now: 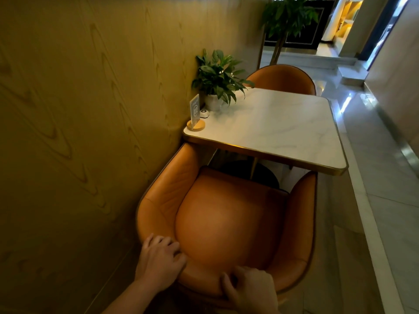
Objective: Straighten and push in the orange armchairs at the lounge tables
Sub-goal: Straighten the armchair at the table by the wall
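Note:
An orange leather armchair [229, 220] stands right below me, facing a white marble table [278, 130] with a gold rim. Its seat front reaches just under the table's near edge. My left hand [158, 261] grips the top of the backrest on the left, fingers curled over the rim. My right hand [249, 288] grips the same backrest rim nearer the middle, fingers curled over it. A second orange armchair [283, 79] stands at the far side of the table, its back showing above the tabletop.
A wood-grain wall [79, 132] runs close along the left of chair and table. On the table's left side stand a potted plant [217, 80], a table number sign [195, 114] and a small call button [204, 114]. Glossy floor [374, 177] stretches on the right.

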The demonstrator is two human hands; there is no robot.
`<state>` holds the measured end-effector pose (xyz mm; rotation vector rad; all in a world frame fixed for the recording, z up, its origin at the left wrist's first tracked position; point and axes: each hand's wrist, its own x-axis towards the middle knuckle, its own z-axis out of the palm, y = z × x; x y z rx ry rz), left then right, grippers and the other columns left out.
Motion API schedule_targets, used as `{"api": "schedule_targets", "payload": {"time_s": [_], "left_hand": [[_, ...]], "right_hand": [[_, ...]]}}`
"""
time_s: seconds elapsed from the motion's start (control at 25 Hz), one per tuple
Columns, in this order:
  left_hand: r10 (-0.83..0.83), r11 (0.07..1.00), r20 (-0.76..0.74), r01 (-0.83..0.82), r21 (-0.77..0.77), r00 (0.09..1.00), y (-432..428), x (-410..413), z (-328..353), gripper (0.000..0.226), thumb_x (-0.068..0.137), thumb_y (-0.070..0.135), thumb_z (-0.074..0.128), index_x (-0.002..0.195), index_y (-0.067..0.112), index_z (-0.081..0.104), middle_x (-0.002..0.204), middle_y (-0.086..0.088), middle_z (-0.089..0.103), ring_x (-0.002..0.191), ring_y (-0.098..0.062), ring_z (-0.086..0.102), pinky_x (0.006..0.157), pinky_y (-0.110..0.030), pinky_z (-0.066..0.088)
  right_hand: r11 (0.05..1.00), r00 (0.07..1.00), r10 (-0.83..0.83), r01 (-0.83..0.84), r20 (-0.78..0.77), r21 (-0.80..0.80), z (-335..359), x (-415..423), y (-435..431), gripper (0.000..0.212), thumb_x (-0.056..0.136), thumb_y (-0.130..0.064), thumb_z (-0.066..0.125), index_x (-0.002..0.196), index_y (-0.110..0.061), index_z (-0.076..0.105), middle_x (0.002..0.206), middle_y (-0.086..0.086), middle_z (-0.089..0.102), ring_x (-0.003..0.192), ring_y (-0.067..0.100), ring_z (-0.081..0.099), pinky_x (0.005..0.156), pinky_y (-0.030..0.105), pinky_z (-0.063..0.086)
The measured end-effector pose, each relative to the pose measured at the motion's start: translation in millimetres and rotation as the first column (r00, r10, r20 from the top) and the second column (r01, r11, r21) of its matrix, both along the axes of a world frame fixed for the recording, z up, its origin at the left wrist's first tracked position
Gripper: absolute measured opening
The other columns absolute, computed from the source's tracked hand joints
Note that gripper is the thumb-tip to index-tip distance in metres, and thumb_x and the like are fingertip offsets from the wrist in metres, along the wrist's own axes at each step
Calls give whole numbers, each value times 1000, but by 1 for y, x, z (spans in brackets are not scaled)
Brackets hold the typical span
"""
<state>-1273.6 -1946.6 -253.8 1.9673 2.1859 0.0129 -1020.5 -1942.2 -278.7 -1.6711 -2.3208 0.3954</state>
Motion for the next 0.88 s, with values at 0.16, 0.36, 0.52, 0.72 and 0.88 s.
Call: {"api": "schedule_targets", "payload": {"time_s": [0.16, 0.36, 0.52, 0.72, 0.88], "left_hand": [[-4, 999, 25, 5, -35, 1000, -3, -1, 2, 69, 74, 65, 10, 103, 33, 64, 103, 14, 53, 112, -9, 45, 117, -40, 14], [-18, 996, 24, 20, -86, 1000, -7, -3, 0, 58, 82, 63, 12, 104, 36, 59, 106, 16, 50, 114, -8, 43, 118, -43, 13], [-15, 999, 7, 16, -52, 1000, -8, -1, 4, 73, 78, 65, 4, 116, 38, 60, 123, 17, 51, 124, -6, 41, 119, -45, 11], [5, 998, 16, -4, -62, 1000, -12, 0, 3, 63, 88, 60, 16, 128, 40, 60, 139, 14, 51, 136, -9, 35, 120, -46, 7], [-43, 995, 4, 43, -95, 999, -16, -3, 6, 58, 92, 58, 18, 128, 39, 60, 131, 11, 56, 129, -11, 41, 119, -46, 10]], "right_hand": [[997, 999, -46, 45, -8, -63, 10, -1, -7, 58, 79, -74, 31, 65, -21, 50, 72, 2, 68, 75, 23, 67, 60, 34, 37], [995, 999, -31, 30, -15, -100, 8, 0, -9, 60, 80, -74, 31, 63, -19, 48, 61, -8, 53, 65, 15, 63, 58, 34, 47], [1000, 1000, 10, -10, 7, -12, 1, 0, -8, 50, 83, -68, 43, 58, -25, 42, 55, -10, 44, 49, 8, 50, 43, 23, 22], [1000, 999, -4, 4, 44, -14, 5, -1, -13, 49, 84, -68, 39, 60, -25, 48, 60, -7, 54, 56, 11, 58, 47, 29, 31], [998, 997, -48, 50, 58, -36, 10, -4, -17, 57, 83, -71, 30, 62, -20, 48, 56, -4, 48, 61, 19, 61, 52, 33, 33]]}}
